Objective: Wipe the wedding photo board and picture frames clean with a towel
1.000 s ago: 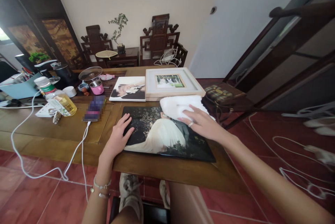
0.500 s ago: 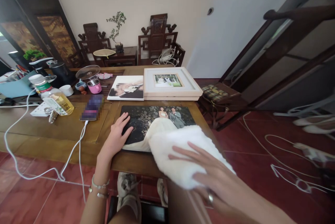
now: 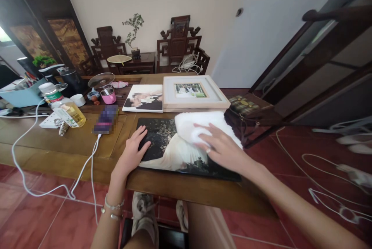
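Note:
A large dark photo print (image 3: 162, 140) lies flat on the wooden table (image 3: 72, 144) in front of me. My left hand (image 3: 132, 154) rests flat on its left edge, fingers spread. My right hand (image 3: 222, 148) lies with fingers stretched out on a white cloth (image 3: 188, 125), pressing it onto the print's upper right part. A ring shows on that hand.
Behind the print are a white-framed picture (image 3: 193, 94) and an unframed photo (image 3: 143, 97). To the left are a phone (image 3: 106, 120) on a white cable, a bottle (image 3: 68, 111), a pink cup (image 3: 108, 95) and clutter. A plaid-cushioned chair (image 3: 247, 107) stands right.
My right hand swept the cloth from the print's far right down to its near edge, and has now moved it back up to the upper right. The left hand stayed put.

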Available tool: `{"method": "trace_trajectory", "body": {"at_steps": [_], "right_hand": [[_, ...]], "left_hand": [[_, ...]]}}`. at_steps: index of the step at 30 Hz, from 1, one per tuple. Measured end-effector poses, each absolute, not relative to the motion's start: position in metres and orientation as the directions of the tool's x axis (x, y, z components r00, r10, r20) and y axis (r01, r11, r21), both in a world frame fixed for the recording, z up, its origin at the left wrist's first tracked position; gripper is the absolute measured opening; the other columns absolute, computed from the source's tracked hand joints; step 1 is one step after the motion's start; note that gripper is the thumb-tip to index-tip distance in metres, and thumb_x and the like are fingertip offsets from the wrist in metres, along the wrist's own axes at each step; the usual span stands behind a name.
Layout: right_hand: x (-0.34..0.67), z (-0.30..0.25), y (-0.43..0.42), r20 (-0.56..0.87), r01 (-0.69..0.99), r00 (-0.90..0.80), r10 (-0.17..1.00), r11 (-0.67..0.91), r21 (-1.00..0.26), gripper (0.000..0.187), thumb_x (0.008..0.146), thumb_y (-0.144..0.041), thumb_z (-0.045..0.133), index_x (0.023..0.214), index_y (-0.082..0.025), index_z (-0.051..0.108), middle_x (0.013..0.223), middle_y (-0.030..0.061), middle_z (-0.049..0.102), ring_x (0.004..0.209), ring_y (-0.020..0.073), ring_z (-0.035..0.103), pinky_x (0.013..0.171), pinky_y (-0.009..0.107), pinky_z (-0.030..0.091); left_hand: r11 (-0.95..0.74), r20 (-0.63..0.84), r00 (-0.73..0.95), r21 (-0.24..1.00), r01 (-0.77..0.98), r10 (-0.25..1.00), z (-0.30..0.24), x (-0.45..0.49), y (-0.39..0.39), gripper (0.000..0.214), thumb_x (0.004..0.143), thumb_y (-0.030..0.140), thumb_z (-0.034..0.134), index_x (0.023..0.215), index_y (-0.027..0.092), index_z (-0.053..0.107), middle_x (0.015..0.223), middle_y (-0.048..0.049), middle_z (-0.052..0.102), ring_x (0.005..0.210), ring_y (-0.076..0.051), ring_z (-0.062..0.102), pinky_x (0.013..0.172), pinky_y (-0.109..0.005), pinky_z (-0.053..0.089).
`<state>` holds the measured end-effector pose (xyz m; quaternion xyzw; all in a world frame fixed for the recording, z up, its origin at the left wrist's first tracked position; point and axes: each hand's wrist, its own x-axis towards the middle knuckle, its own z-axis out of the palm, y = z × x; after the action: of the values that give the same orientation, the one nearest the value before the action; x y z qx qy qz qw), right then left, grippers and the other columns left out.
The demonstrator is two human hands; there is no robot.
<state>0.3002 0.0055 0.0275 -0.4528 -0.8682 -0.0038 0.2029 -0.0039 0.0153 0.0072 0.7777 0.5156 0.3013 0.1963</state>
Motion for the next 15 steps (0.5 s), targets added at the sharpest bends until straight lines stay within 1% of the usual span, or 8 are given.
{"method": "trace_trajectory", "body": {"at_steps": [2, 5, 8, 11, 15], "right_hand": [[0.293, 0.026, -0.028, 0.374, 0.724, -0.582, 0.722, 0.67, -0.168, 0.023, 0.09, -0.022, 0.044, 0.084, -0.019, 0.066, 0.131, 0.0164, 0.059, 0.129, 0.0312, 0.046, 0.108, 0.059, 0.032], [0.281, 0.026, -0.072, 0.354, 0.623, -0.675, 0.648, 0.757, -0.197, 0.017, 0.084, -0.016, 0.05, 0.078, -0.021, 0.064, 0.135, 0.0106, 0.057, 0.135, 0.0302, 0.038, 0.111, 0.062, 0.024], [0.274, 0.028, -0.092, 0.318, 0.563, -0.728, 0.608, 0.794, -0.228, 0.017, 0.079, -0.013, 0.051, 0.081, -0.023, 0.065, 0.14, 0.0058, 0.052, 0.138, 0.0299, 0.032, 0.112, 0.063, 0.021], [0.272, 0.03, -0.08, 0.312, 0.577, -0.719, 0.621, 0.784, -0.231, 0.018, 0.083, -0.016, 0.05, 0.085, -0.023, 0.067, 0.136, 0.0072, 0.056, 0.135, 0.0285, 0.038, 0.111, 0.06, 0.026], [0.277, 0.033, -0.025, 0.348, 0.705, -0.597, 0.723, 0.68, -0.203, 0.023, 0.089, -0.022, 0.046, 0.095, -0.021, 0.068, 0.132, 0.0139, 0.058, 0.124, 0.0286, 0.051, 0.107, 0.055, 0.035]], "left_hand": [[-0.379, 0.26, 0.275, 0.615, 0.692, 0.925, 0.008, -0.003, 0.015, 0.044, 0.092, 0.031, 0.05, 0.135, 0.019, 0.047, 0.149, -0.0128, 0.041, 0.141, -0.024, 0.033, 0.113, -0.048, 0.029], [-0.358, 0.233, 0.271, 0.607, 0.71, 0.934, 0.009, -0.001, 0.015, 0.044, 0.093, 0.03, 0.047, 0.136, 0.019, 0.046, 0.149, -0.013, 0.04, 0.141, -0.024, 0.031, 0.114, -0.049, 0.028], [-0.348, 0.215, 0.274, 0.602, 0.719, 0.937, 0.01, -0.001, 0.014, 0.041, 0.095, 0.029, 0.043, 0.135, 0.022, 0.047, 0.15, -0.0112, 0.039, 0.142, -0.023, 0.03, 0.113, -0.05, 0.027], [-0.348, 0.209, 0.278, 0.602, 0.719, 0.938, 0.011, -0.001, 0.013, 0.041, 0.095, 0.028, 0.041, 0.135, 0.022, 0.047, 0.151, -0.011, 0.039, 0.142, -0.023, 0.03, 0.113, -0.05, 0.027], [-0.368, 0.228, 0.289, 0.603, 0.708, 0.93, 0.01, -0.003, 0.014, 0.041, 0.095, 0.028, 0.042, 0.136, 0.023, 0.046, 0.15, -0.0102, 0.039, 0.142, -0.022, 0.03, 0.114, -0.048, 0.026]]}}
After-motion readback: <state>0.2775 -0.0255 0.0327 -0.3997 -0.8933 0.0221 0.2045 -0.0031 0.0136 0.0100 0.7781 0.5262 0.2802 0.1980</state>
